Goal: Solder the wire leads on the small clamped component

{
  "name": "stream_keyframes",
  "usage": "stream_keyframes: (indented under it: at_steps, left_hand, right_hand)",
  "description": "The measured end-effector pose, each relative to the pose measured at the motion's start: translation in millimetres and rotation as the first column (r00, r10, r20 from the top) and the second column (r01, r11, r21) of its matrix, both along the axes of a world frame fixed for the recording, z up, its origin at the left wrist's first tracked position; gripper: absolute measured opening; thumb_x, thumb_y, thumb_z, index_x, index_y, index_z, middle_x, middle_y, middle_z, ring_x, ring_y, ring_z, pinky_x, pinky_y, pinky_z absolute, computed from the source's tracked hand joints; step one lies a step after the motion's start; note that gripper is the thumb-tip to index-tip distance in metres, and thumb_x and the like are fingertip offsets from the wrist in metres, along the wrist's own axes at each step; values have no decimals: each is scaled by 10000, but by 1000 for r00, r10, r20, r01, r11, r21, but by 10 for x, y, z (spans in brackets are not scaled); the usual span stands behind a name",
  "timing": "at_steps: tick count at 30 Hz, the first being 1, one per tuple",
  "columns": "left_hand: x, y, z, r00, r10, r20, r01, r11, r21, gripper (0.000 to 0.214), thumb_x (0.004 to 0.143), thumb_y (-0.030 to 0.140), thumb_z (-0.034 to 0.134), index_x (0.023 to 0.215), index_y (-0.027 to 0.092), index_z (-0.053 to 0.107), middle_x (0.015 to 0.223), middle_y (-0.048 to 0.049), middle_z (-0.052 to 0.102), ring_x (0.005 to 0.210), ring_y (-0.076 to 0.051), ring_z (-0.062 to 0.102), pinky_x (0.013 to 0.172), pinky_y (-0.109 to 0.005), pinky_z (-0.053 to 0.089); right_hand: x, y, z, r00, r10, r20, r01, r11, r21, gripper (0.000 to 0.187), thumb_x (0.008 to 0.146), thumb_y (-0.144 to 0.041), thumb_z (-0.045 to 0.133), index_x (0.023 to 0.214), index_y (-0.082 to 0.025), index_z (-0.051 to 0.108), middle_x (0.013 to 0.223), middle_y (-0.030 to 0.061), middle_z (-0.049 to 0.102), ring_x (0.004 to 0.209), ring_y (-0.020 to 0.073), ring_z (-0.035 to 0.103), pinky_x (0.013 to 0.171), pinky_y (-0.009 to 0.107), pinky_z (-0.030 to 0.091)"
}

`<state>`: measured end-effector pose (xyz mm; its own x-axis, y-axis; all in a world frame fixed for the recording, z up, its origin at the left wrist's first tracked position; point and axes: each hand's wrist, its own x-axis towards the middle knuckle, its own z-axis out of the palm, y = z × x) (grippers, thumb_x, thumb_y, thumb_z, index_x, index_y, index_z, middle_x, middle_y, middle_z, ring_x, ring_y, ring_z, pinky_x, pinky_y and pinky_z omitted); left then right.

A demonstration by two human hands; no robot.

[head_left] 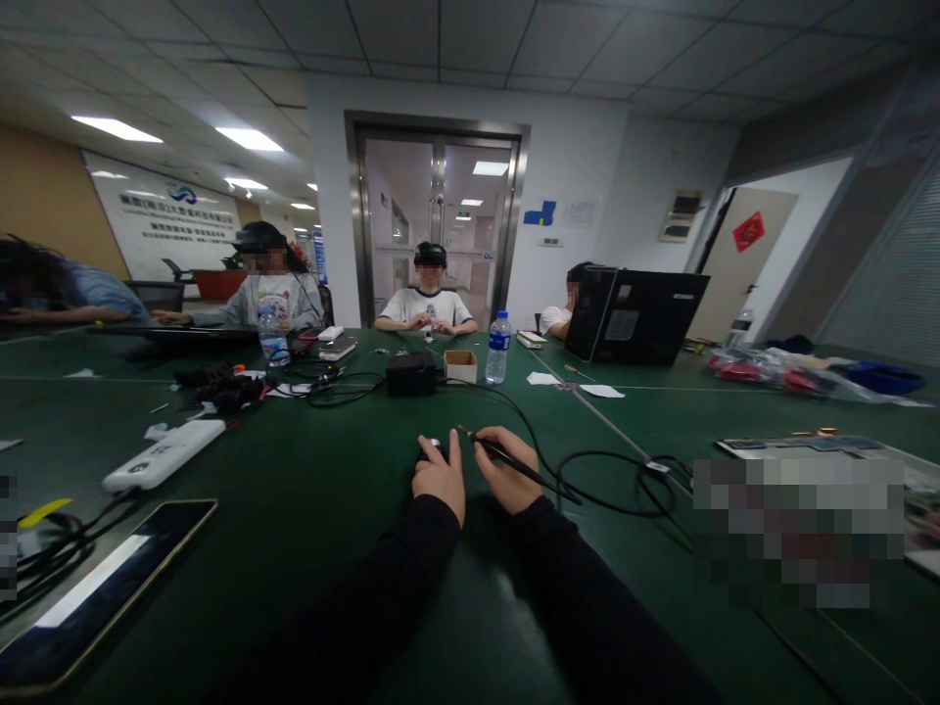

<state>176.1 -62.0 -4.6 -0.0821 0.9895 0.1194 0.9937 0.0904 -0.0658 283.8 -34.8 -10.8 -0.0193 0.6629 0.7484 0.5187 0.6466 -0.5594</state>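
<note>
Green covers the broad table (308, 480), and over its near middle two dark-sleeved forearms reach forward, the hands side by side but apart. The right hand (512, 472) is clasped around a slim black pen-like tool (510, 455), whose narrow tip points left and away, just beside the raised forefinger of the left hand (439, 482). That left hand lies at a small dark object with a pale top (432, 448), mostly hidden behind the fingers, so how firmly it is gripped cannot be told. To the right of the right hand, a black cable (587, 453) loops on the tabletop. Farther off, past both hands, a black box (411, 375) sits just left of an open cardboard box (460, 368), with a water bottle (497, 352) upright to the right of it. Beyond these, at the far edge, a person (426, 305) in a pale shirt sits with both hands raised near the tabletop. On the left lie a white power strip (165, 455) and, nearer, a phone (110, 592) with light reflected in its screen. A large black case (635, 315) stands at the far right.
</note>
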Motion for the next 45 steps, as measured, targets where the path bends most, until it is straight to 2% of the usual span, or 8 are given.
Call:
stream_keyframes:
  at_steps: [4, 10, 17, 22, 26, 32, 38, 45]
  left_hand:
    - [-17, -23, 57, 999, -19, 42, 21, 998, -53, 751, 804, 223, 554, 1485, 132, 251, 1484, -345, 223, 961, -342, 623, 620, -341, 505]
    - [-70, -12, 100, 997, -46, 68, 48, 998, -27, 646, 834, 351, 540, 1421, 153, 355, 1460, -321, 285, 960, -348, 620, 650, -340, 493]
    - [-160, 30, 110, 993, -55, 106, 59, 998, -31, 568, 820, 260, 547, 1366, 205, 397, 1355, -250, 402, 978, -317, 620, 740, -352, 482]
    - [-201, 16, 122, 990, -87, 110, 92, 995, -37, 532, 813, 206, 510, 1336, 211, 415, 1300, -215, 431, 980, -306, 615, 728, -335, 482]
    - [-280, 12, 134, 982, -136, 134, 143, 989, -47, 532, 797, 275, 536, 1314, 224, 424, 1269, -180, 442, 982, -300, 611, 736, -352, 493]
    - [-417, 43, 144, 965, -190, 179, 204, 977, -65, 650, 747, 340, 575, 1359, 264, 370, 1278, -137, 432, 990, -299, 612, 763, -366, 501]
    - [-500, 64, 132, 958, -224, 178, 241, 967, -81, 678, 732, 322, 581, 1373, 271, 363, 1283, -138, 436, 997, -296, 610, 758, -351, 507]
    - [-707, 141, 70, 963, -237, 127, 246, 967, -65, 665, 740, 303, 558, 1375, 264, 367, 1239, -144, 468, 986, -299, 608, 784, -377, 498]
  right_hand:
    - [0, 1, 0, 1000, -6, 5, 6, 1000, -8, 100, 781, -228, 554, 835, -210, 635, 820, 38, 696, 741, 179, 655, 695, 284, 523]
    - [0, 8, -6, 1000, -9, 15, 9, 1000, 0, 109, 786, -222, 546, 842, -212, 639, 789, 29, 687, 693, 168, 636, 684, 284, 520]
    - [-4, -7, 23, 1000, 0, 16, 0, 1000, 24, 98, 784, -221, 552, 831, -203, 636, 788, 31, 685, 697, 169, 637, 675, 282, 511]
    - [-5, -4, 21, 1000, -7, 1, 7, 1000, 18, 88, 780, -219, 559, 826, -204, 633, 784, 31, 688, 681, 167, 637, 668, 281, 513]
    - [-4, -2, 15, 1000, -6, 1, 6, 1000, 12, 94, 781, -222, 553, 833, -210, 631, 799, 32, 688, 695, 169, 637, 686, 285, 520]
    - [-2, -10, 18, 1000, -6, 8, 6, 1000, 12, 101, 786, -228, 544, 833, -214, 632, 792, 30, 683, 702, 171, 637, 676, 284, 517]
    - [6, 0, 8, 1000, -12, 19, 12, 1000, -3, 101, 789, -235, 546, 835, -213, 633, 774, 24, 678, 659, 163, 625, 658, 282, 515]
    - [10, -10, 18, 1000, -6, 25, 6, 1000, 9, 94, 788, -224, 546, 827, -215, 631, 799, 32, 683, 756, 183, 651, 702, 294, 522]
